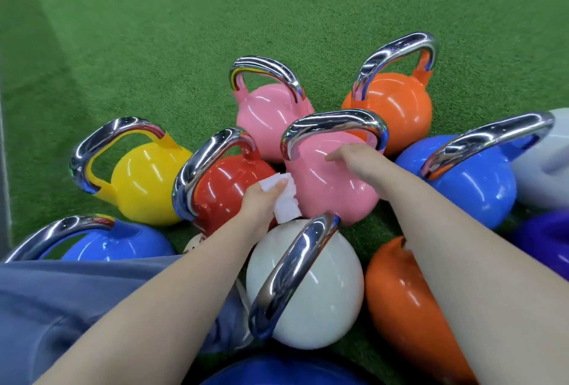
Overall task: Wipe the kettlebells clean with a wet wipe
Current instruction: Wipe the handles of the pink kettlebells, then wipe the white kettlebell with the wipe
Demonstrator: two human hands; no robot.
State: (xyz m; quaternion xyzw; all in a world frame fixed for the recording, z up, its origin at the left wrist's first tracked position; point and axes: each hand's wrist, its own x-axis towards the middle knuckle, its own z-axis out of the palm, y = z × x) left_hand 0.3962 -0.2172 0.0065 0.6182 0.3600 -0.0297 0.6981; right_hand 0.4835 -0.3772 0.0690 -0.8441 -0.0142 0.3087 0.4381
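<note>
Green turf (154, 30) is filling the upper frame, with coloured kettlebells clustering below. Near pink kettlebell (332, 181) is sitting at centre. Right hand (354, 155) is resting on its top, fingers extended. Left hand (261, 199) is pinching a white wet wipe (284, 199) against its left flank.
</note>
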